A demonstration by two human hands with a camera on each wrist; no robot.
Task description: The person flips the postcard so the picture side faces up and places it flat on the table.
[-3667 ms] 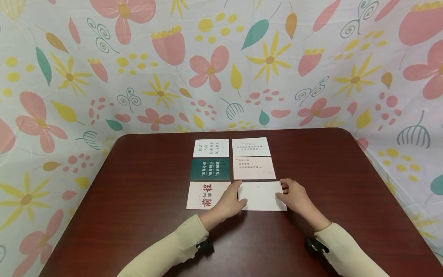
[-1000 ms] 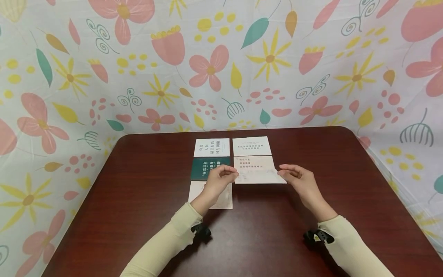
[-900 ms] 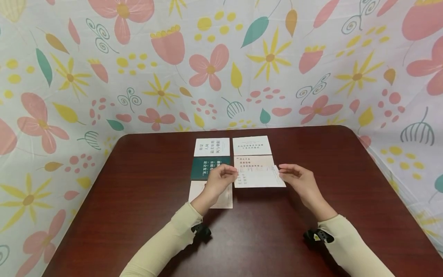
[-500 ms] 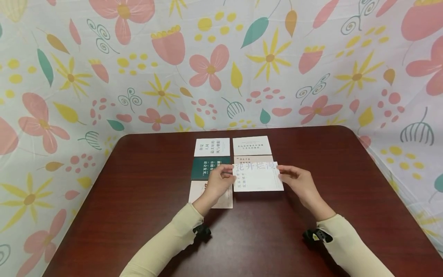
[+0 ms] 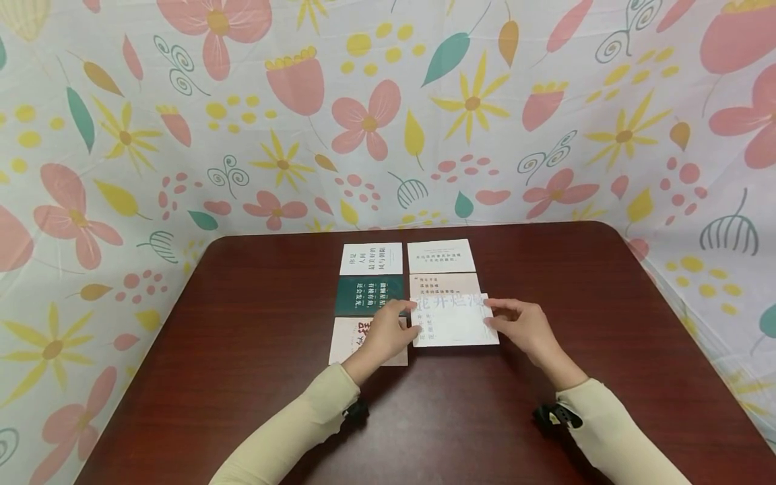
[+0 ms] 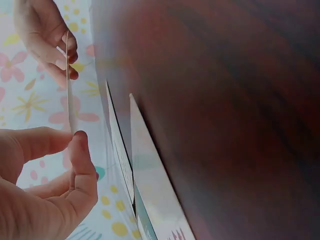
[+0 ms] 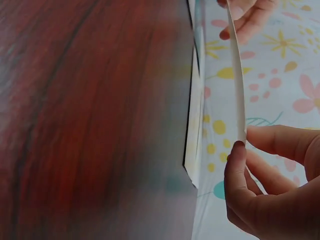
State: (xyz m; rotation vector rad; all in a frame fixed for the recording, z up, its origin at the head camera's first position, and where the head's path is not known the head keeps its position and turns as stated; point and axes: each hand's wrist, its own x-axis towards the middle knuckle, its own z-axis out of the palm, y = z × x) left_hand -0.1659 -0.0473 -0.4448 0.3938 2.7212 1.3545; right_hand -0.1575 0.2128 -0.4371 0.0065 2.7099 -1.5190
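A white card [image 5: 457, 330] with large pale-blue characters along its far side is held between both hands. My left hand [image 5: 385, 335] pinches its left edge between thumb and fingers, and my right hand [image 5: 525, 327] pinches the right edge. Both wrist views show the card edge-on, raised off the table, as a thin strip [image 6: 70, 95]. Its far edge overlaps a pale pink card [image 5: 445, 285] in the head view. Left of it, a cream card [image 5: 347, 341] with red characters lies partly behind my left hand.
More cards lie flat in two columns: a dark green one [image 5: 351, 295], a white one [image 5: 371, 259] behind it, and another white one [image 5: 440, 256] at the right. The dark wooden table [image 5: 242, 377] meets a flowered cloth [image 5: 212, 148] along its far edge.
The white card lay nearly blank side up on the table; both hands have since lifted and turned it over. Over the last half second it has come slightly back toward the near edge.
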